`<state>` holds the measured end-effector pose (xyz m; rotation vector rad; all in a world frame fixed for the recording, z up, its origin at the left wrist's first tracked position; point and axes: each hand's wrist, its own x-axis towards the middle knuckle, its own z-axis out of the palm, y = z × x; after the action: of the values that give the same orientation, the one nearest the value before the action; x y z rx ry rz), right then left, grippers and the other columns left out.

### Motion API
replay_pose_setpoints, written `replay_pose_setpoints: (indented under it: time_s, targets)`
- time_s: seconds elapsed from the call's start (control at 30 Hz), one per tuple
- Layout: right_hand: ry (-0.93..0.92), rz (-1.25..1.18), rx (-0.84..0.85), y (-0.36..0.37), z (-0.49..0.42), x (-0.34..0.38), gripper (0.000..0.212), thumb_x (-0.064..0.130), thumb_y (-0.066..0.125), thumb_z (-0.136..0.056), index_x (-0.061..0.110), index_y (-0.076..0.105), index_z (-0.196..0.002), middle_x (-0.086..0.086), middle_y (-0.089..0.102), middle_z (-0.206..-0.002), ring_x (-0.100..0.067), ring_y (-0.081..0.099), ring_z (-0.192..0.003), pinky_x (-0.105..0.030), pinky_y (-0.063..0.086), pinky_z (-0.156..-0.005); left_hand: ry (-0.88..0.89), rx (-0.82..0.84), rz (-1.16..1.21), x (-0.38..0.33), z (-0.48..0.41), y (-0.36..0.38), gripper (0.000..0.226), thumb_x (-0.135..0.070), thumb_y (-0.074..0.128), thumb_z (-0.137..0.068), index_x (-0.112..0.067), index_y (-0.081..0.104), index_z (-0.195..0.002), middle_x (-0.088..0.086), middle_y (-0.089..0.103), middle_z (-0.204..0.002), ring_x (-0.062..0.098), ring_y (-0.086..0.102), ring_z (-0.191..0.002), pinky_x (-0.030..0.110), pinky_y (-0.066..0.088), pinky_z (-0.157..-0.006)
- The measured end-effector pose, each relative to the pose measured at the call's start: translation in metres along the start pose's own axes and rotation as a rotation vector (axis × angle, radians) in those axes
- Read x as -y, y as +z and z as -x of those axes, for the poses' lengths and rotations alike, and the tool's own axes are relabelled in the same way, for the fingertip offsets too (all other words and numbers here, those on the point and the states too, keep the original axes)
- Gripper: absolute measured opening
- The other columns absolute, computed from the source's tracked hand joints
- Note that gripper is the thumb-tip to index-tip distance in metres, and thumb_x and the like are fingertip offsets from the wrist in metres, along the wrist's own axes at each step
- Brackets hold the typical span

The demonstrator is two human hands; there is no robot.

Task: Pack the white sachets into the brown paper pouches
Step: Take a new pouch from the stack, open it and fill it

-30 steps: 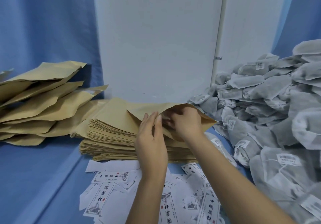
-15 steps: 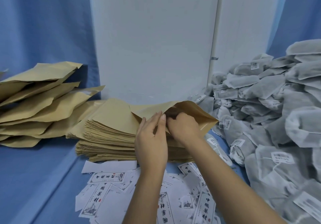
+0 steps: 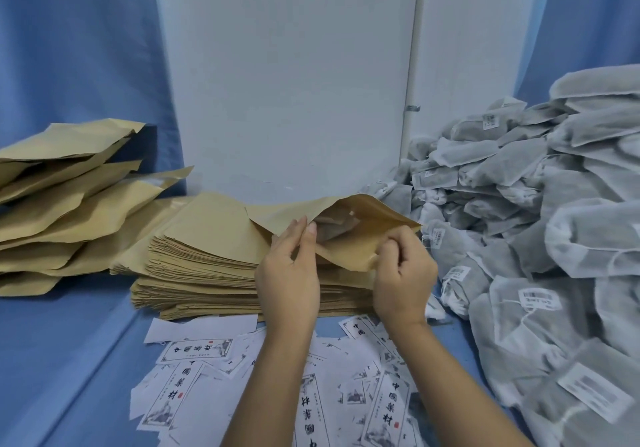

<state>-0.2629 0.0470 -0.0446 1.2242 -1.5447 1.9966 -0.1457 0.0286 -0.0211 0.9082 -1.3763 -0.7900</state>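
Head view: a person's two bare hands work over a table draped in smooth blue cloth (image 3: 69,360), with a plain matte white panel (image 3: 294,82) standing behind.
Pouch in hand: one flat-sided brown kraft-paper pouch (image 3: 367,238) is held just above the table, its mouth pulled into a wide oval that faces the camera; the inner lining looks slightly glossy.
Inside: a pale grey, soft-edged shape (image 3: 332,228) shows within the mouth, apparently a sachet, though it is too shadowed to be sure.
Left hand (image 3: 287,273): thumb and fingertips pinch the left lip of the pouch mouth, the fingers nearly straight.
Right hand (image 3: 403,280): fingers curled tight, gripping the lower right lip of the same mouth.
Flat stock: a thick stack of flat brown paper pouches (image 3: 207,256), with thin layered edges, lies directly beneath the held pouch.
Left side: bulging brown pouches (image 3: 62,204), creased and puffy, lie heaped in overlapping tiers.
Right side: white mesh sachets (image 3: 554,221), pillow-shaped, gauzy and fitted with small barcode tags, form a tall loose heap.
Foreground: printed white paper labels (image 3: 194,353), rectangular slips bearing black characters, lie scattered under the forearms.
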Motion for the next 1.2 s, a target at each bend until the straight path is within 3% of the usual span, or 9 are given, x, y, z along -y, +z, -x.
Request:
replay_pose_setpoints:
  time_s: [0.13,0.27,0.37,0.43,0.67,0.87,1.03,1.13,1.2]
  targets:
    - [0.286,0.222,0.118,-0.019,-0.001,-0.030,0.024,0.027,0.039,-0.079,0.019,0.055,-0.063,0.005,0.057,-0.061,-0.017,0.049,-0.060,-0.032,0.033,-0.054,-0.010,-0.030,0.042,-0.003,0.000,0.000,0.031,-0.036,0.053,-0.094,-0.024,0.066,-0.119,-0.014,0.064,-0.121,-0.002,0.053,-0.113,-0.004,0.032,-0.083]
    - [0.355,0.488,0.551,-0.027,-0.007,-0.053,0.027,0.027,0.050,-0.084,0.020,0.069,-0.100,0.001,0.062,-0.114,-0.022,0.054,-0.107,-0.038,0.044,-0.086,-0.001,-0.033,0.045,-0.004,0.002,0.003,0.029,-0.035,0.053,-0.095,-0.024,0.068,-0.117,-0.017,0.065,-0.116,-0.008,0.053,-0.104,-0.007,0.032,-0.078]
    - [0.293,0.595,0.851,-0.027,-0.004,-0.060,0.058,0.029,0.054,-0.080,0.015,0.046,-0.136,-0.005,0.040,-0.143,-0.028,0.031,-0.134,-0.043,0.031,-0.109,0.004,-0.043,0.041,-0.004,0.002,0.003,0.029,-0.035,0.052,-0.095,-0.024,0.068,-0.116,-0.017,0.066,-0.114,-0.008,0.054,-0.104,-0.006,0.034,-0.078]
    - [0.240,0.664,0.850,-0.027,0.001,-0.066,0.069,0.015,0.056,-0.083,0.013,0.029,-0.147,-0.005,0.026,-0.152,-0.027,0.020,-0.140,-0.040,0.024,-0.114,0.004,-0.054,0.042,-0.003,0.001,0.003,0.029,-0.035,0.052,-0.095,-0.024,0.069,-0.116,-0.017,0.066,-0.114,-0.008,0.053,-0.103,-0.007,0.033,-0.078]
    - [0.324,0.360,0.398,-0.031,0.003,-0.068,0.057,-0.009,0.043,-0.089,0.006,0.036,-0.144,-0.013,0.045,-0.142,-0.028,0.041,-0.130,-0.029,0.031,-0.103,0.028,-0.138,0.120,-0.001,0.000,0.000,0.027,-0.031,0.053,-0.095,-0.021,0.070,-0.113,-0.013,0.069,-0.108,-0.006,0.057,-0.102,-0.003,0.038,-0.079]
    - [0.539,-0.168,0.020,-0.022,-0.017,-0.033,0.039,0.020,0.044,-0.098,0.018,0.046,-0.137,0.003,0.064,-0.114,-0.007,0.060,-0.098,-0.003,0.040,-0.071,0.042,-0.335,0.247,-0.002,-0.005,-0.005,0.026,-0.028,0.051,-0.097,-0.019,0.069,-0.113,-0.013,0.070,-0.105,-0.005,0.060,-0.100,0.006,0.044,-0.084]
    - [0.830,-0.295,0.293,-0.013,-0.025,-0.013,0.051,0.009,0.047,-0.088,0.034,0.049,-0.133,-0.001,0.063,-0.119,-0.027,0.064,-0.099,-0.043,0.053,-0.087,0.099,-0.488,0.277,-0.003,-0.012,-0.018,0.026,-0.027,0.050,-0.098,-0.021,0.067,-0.116,-0.014,0.068,-0.109,-0.006,0.058,-0.106,0.006,0.043,-0.088]
    - [0.955,-0.435,0.532,-0.016,-0.028,-0.003,0.042,0.006,0.046,-0.088,0.028,0.063,-0.120,-0.003,0.063,-0.114,-0.026,0.065,-0.089,-0.033,0.055,-0.062,0.108,-0.526,0.278,0.000,-0.017,-0.024,0.027,-0.025,0.049,-0.098,-0.019,0.063,-0.120,-0.008,0.065,-0.117,-0.003,0.056,-0.112,0.005,0.041,-0.090]
    - [0.968,-0.440,0.760,-0.023,-0.033,0.000,0.041,0.006,0.044,-0.086,0.029,0.070,-0.108,-0.003,0.062,-0.114,-0.025,0.065,-0.087,-0.032,0.056,-0.066,0.100,-0.512,0.259,0.003,-0.017,-0.025,0.028,-0.025,0.050,-0.098,-0.018,0.062,-0.122,-0.010,0.063,-0.120,0.003,0.052,-0.121,0.009,0.040,-0.096]
